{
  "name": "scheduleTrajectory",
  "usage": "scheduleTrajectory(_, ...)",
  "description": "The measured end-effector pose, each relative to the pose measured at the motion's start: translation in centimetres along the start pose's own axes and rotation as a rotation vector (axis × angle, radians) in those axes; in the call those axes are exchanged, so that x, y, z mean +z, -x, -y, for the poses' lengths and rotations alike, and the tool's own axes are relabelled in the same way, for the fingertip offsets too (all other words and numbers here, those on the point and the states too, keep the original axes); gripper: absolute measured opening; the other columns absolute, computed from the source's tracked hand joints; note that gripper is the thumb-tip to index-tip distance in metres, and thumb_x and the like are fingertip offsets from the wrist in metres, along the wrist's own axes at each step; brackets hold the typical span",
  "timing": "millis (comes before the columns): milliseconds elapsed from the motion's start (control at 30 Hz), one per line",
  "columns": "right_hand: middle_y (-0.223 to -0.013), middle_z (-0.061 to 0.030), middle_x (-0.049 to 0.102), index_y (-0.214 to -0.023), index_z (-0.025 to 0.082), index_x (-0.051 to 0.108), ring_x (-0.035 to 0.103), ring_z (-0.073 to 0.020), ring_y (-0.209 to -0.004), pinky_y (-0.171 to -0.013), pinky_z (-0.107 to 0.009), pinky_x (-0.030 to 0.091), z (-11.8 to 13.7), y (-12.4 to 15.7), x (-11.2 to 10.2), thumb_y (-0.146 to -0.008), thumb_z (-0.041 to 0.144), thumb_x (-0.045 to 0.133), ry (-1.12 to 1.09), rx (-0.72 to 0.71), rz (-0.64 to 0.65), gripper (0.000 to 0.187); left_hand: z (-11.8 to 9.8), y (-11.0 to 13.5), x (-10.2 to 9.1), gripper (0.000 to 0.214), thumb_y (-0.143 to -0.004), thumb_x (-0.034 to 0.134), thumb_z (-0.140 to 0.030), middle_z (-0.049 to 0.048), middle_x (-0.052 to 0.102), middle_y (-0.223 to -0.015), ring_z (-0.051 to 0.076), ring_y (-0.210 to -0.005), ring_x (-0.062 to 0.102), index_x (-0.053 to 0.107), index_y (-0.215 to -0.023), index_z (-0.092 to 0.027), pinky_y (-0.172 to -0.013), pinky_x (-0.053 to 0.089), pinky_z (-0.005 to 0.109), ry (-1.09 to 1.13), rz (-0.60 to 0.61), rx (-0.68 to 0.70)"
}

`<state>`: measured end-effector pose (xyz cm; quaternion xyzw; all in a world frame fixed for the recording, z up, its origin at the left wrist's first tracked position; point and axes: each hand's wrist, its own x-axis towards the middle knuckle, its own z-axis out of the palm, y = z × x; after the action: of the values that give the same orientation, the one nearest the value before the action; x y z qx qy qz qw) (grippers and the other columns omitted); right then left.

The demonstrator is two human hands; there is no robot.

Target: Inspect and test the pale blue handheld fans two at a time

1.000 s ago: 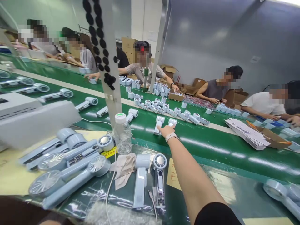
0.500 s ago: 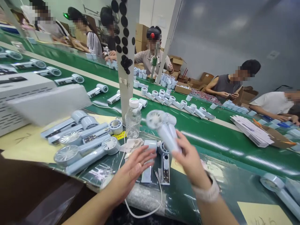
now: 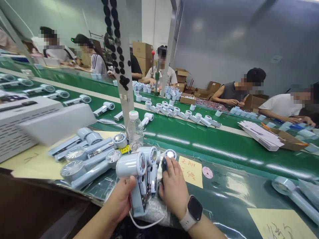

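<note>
Okay, left hand (image 3: 121, 196) clamped round an open blue fan (image 3: 139, 196), handle running down toward the body; right hand (image 3: 173, 188) just beside it, curled onto a second fan (image 3: 170, 154).

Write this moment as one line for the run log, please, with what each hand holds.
left hand: holds blue fan | right hand: touches round fan head | nearby: water bottle

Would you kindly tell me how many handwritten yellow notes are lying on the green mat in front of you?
2: one note just beyond the right hand, another note at the front right of the mat.
</note>
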<state>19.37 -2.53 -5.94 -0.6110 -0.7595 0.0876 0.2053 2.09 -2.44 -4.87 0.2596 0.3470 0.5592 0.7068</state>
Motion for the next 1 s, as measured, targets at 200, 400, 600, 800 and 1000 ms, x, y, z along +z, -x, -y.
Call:
scheduleTrajectory(200, -0.149, -0.0249, 0.047, -0.089, 0.008, 0.072, 0.036, -0.0431, -0.142, -0.114, -0.064, 0.029, 0.6, 0.3, 1.9, -0.083, -0.001, 0.049, 0.034, 0.012, -0.112, 0.026, -1.0, -0.1, -0.4, 0.056, -0.046, 0.085, -0.065, 0.0035, 0.079, -0.082, 0.024, -0.074, 0.072, 0.078, -0.076, -0.019, -0.064, 0.061, 0.028, 0.007, -0.02, 0.067)
scheduleTrajectory(400, -0.07, -0.0044, 0.069, -0.089, 0.02, 0.065, 0.065, -0.0218, -0.065, -0.063, -0.036, 0.054, 1.2, 4.7, -0.3, -0.087, 0.027, 0.058, -0.889, 0.224, 0.125, 0.01, -2.8, -0.7, 1.6, 0.062, -0.048, 0.08, -0.071, 0.0071, 0.079, -0.1, 0.031, -0.103, 0.069, 0.078, -0.085, -0.021, -0.087, 0.058, 0.037, 0.078, 0.149, 0.043)
scheduleTrajectory(600, -0.062, -0.001, 0.066, -0.082, 0.017, 0.077, 0.059, -0.0132, -0.054, -0.054, -0.025, 0.048, 2.2, 5.3, -0.8, -0.059, 0.054, 0.085, -1.448, 0.409, 0.311, 0.044, -2.6, -1.5, 4.0, 0.059, -0.041, 0.083, -0.07, 0.0063, 0.078, -0.089, 0.032, -0.088, 0.072, 0.072, -0.07, -0.02, -0.076, 0.06, 0.04, 0.163, 0.231, 0.052)
scheduleTrajectory(800, -0.049, 0.0028, 0.055, -0.065, 0.016, 0.065, 0.05, -0.0102, -0.047, -0.051, -0.022, 0.041, 4.5, 4.7, -0.5, -0.069, 0.066, 0.075, -1.419, 0.307, 0.228, 0.051, -2.5, -1.0, 4.5, 0.061, -0.042, 0.079, -0.076, 0.0073, 0.077, -0.094, 0.026, -0.074, 0.071, 0.068, -0.063, -0.019, -0.066, 0.06, 0.038, 0.198, 0.234, 0.07)
scheduleTrajectory(1000, -0.042, 0.0084, 0.043, -0.072, 0.019, 0.057, 0.042, -0.0096, -0.041, -0.047, -0.022, 0.034, 4.3, 4.6, -0.2, -0.081, 0.068, 0.062, -1.408, 0.291, 0.169, 0.051, -2.4, -0.5, 3.4, 0.06, -0.047, 0.078, -0.074, 0.0082, 0.076, -0.086, 0.027, -0.074, 0.071, 0.07, -0.063, -0.017, -0.072, 0.059, 0.037, 0.2, 0.273, 0.046)
